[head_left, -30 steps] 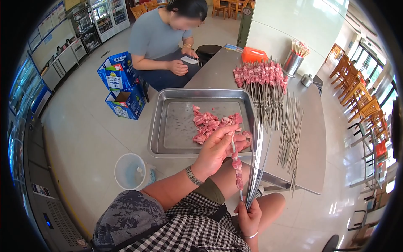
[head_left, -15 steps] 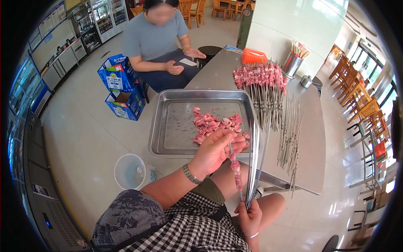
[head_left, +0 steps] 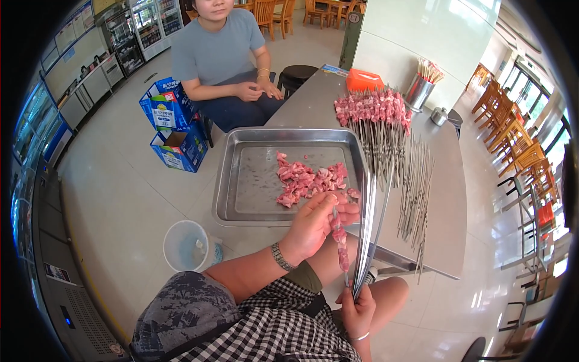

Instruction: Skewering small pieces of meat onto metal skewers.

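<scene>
One meat skewer (head_left: 343, 259), gripped both ends: left hand (head_left: 313, 226) pinches near the top with thumb and fingers, right hand (head_left: 359, 309) closed around the lower end plus a bunch of bare skewers (head_left: 363, 241); just beyond left hand, metal tray (head_left: 253, 181) with loose meat pieces (head_left: 304, 179); right of tray, table (head_left: 445, 235) with filled skewers (head_left: 374, 108), loose bare skewers (head_left: 416, 193) beside

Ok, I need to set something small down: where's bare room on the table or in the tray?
Table: between the tray and orange container; also right of the loose skewers. Tray: left of the meat pieces. Crowded: the table's middle, under loose skewers and meat-loaded skewers.
</scene>
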A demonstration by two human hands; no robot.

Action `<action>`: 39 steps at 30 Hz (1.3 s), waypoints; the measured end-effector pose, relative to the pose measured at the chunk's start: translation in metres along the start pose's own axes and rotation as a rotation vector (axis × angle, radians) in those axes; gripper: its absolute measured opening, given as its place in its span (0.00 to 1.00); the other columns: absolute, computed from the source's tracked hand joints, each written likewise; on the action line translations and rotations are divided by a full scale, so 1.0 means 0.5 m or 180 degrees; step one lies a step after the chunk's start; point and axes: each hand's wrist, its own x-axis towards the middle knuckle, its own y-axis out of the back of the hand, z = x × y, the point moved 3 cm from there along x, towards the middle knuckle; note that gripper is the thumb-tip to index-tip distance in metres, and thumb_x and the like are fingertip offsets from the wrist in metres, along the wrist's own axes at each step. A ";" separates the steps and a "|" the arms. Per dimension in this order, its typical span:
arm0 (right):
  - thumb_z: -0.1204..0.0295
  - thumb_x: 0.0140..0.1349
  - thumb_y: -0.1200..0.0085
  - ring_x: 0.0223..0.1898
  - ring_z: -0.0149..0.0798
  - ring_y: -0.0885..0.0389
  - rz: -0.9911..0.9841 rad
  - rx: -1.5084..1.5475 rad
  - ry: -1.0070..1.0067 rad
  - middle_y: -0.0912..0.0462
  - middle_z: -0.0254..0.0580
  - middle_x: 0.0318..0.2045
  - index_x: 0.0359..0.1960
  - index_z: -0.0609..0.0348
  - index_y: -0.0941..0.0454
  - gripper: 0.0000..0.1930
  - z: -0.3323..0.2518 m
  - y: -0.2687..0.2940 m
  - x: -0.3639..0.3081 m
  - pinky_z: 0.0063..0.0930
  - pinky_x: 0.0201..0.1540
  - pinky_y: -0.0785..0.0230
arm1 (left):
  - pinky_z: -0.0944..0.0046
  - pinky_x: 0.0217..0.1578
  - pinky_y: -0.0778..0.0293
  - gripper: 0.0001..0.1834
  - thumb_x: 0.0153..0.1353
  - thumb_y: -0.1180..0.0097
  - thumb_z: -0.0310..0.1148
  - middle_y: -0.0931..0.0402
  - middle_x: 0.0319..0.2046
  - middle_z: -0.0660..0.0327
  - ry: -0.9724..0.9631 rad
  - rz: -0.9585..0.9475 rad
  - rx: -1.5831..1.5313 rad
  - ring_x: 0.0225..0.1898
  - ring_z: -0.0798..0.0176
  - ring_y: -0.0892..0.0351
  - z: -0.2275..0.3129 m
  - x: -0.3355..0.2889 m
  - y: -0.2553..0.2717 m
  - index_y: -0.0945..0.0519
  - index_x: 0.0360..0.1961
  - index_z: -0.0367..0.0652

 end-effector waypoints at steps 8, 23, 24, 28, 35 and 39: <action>0.82 0.60 0.55 0.20 0.24 0.28 -0.0140 -0.0183 0.0120 0.26 0.35 0.18 0.34 0.67 0.30 0.02 -0.016 -0.016 0.006 0.16 0.24 0.37 | 0.62 0.35 0.29 0.12 0.66 0.58 0.39 0.24 0.33 0.59 -0.0049 0.0073 -0.0087 0.34 0.62 0.23 -0.014 0.001 0.004 0.29 0.34 0.43; 0.80 0.62 0.54 0.22 0.23 0.28 -0.0237 0.0686 -0.0440 0.25 0.33 0.20 0.40 0.66 0.29 0.06 -0.024 -0.023 0.015 0.15 0.27 0.37 | 0.63 0.44 0.31 0.18 0.68 0.63 0.42 0.26 0.35 0.59 -0.0199 0.0135 -0.0157 0.36 0.63 0.26 -0.010 0.006 -0.010 0.27 0.39 0.38; 0.80 0.62 0.54 0.22 0.23 0.28 -0.0237 0.0690 -0.0435 0.25 0.33 0.20 0.40 0.66 0.29 0.06 -0.020 -0.023 0.012 0.15 0.27 0.37 | 0.63 0.45 0.31 0.17 0.68 0.62 0.41 0.26 0.34 0.58 -0.0203 0.0104 -0.0385 0.36 0.64 0.27 -0.003 0.006 -0.009 0.27 0.40 0.38; 0.80 0.62 0.54 0.22 0.23 0.29 -0.0366 0.0734 -0.0370 0.25 0.33 0.19 0.40 0.66 0.29 0.06 0.000 -0.035 0.003 0.15 0.26 0.38 | 0.64 0.42 0.31 0.17 0.68 0.63 0.42 0.26 0.31 0.58 -0.0250 0.0116 0.0043 0.34 0.65 0.27 -0.010 0.010 0.013 0.28 0.35 0.40; 0.80 0.61 0.54 0.21 0.23 0.29 -0.0254 0.0738 -0.0368 0.25 0.33 0.19 0.39 0.66 0.29 0.06 -0.008 -0.039 -0.002 0.15 0.25 0.38 | 0.68 0.33 0.31 0.18 0.70 0.67 0.41 0.27 0.24 0.58 -0.0621 0.0098 0.0621 0.26 0.68 0.30 -0.042 -0.009 0.003 0.34 0.26 0.42; 0.79 0.61 0.54 0.15 0.21 0.34 -0.0131 0.0582 -0.0337 0.26 0.35 0.17 0.40 0.63 0.31 0.06 -0.003 -0.033 -0.006 0.12 0.16 0.46 | 0.67 0.32 0.31 0.18 0.69 0.70 0.36 0.28 0.23 0.58 -0.0640 -0.0165 0.1376 0.27 0.66 0.29 -0.058 -0.022 -0.006 0.34 0.24 0.41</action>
